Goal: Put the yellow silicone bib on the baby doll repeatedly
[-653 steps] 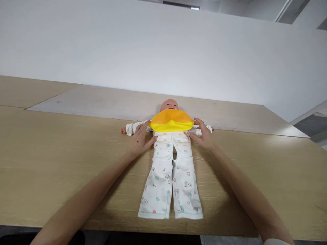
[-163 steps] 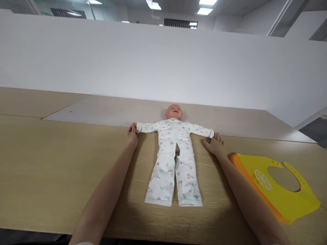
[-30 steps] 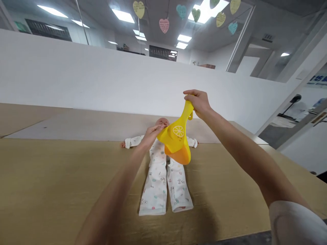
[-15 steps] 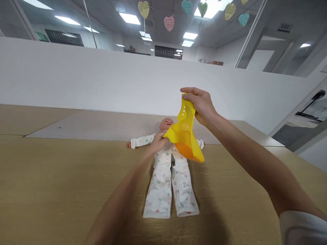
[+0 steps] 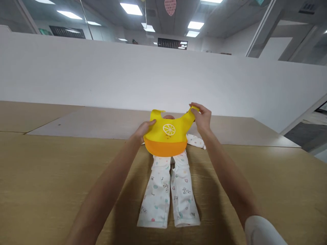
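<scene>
A yellow bib (image 5: pixel 176 131) with an orange pocket and a white citrus-slice print is stretched between my two hands, its front facing me. My left hand (image 5: pixel 146 130) grips its left edge, thumb on the front. With fingers closed, my right hand (image 5: pixel 201 116) pinches the end of the right neck strap. Behind the bib a baby doll (image 5: pixel 159 190) lies on its back in white patterned clothes. Its face and chest are mostly hidden by the bib; the top of its head, one sleeve and both trouser legs show.
The doll lies on a wood-coloured table (image 5: pixel 63 177), with a greyish panel (image 5: pixel 102 122) along the back. Beyond stands a white partition wall (image 5: pixel 102 75) with glass above it. A pink heart-shaped note (image 5: pixel 170 6) hangs on the glass.
The bib has turned from sideways and folded to upright and spread, front towards me. My right hand has come down slightly, my left has moved left and up. The view has tilted down a little.
</scene>
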`<state>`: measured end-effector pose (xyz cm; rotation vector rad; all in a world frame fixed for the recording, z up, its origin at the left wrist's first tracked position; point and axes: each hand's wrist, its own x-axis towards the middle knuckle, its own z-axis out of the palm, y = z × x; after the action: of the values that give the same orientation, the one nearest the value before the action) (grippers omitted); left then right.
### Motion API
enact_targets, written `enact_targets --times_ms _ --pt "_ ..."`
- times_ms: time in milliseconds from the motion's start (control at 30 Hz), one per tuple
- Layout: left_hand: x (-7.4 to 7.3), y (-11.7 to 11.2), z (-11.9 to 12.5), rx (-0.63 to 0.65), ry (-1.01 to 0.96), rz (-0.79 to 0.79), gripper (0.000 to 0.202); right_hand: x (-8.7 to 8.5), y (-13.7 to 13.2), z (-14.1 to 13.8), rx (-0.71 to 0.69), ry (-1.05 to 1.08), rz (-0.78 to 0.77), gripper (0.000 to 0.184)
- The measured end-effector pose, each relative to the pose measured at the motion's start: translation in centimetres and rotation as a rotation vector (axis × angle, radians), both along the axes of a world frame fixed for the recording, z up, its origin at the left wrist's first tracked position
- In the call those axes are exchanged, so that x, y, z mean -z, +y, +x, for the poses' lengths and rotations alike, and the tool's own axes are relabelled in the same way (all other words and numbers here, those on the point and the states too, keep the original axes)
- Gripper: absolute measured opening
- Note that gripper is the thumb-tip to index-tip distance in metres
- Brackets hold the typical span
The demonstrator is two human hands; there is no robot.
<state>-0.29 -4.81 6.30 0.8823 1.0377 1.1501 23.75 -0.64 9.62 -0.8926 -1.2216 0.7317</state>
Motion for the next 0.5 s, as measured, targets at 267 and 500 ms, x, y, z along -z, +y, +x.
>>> enact_targets --times_ms 267,500 --pt "3.9 3.1 -0.3 -0.126 0.138 -0.059 0.016 4.4 4.9 -1.6 0.032 -0.078 -0.188 0.045" --pt "3.7 4.0 0.7 -0.176 0.228 0.086 0.011 3.6 6.6 -0.8 0.103 -0.296 -0.023 0.045"
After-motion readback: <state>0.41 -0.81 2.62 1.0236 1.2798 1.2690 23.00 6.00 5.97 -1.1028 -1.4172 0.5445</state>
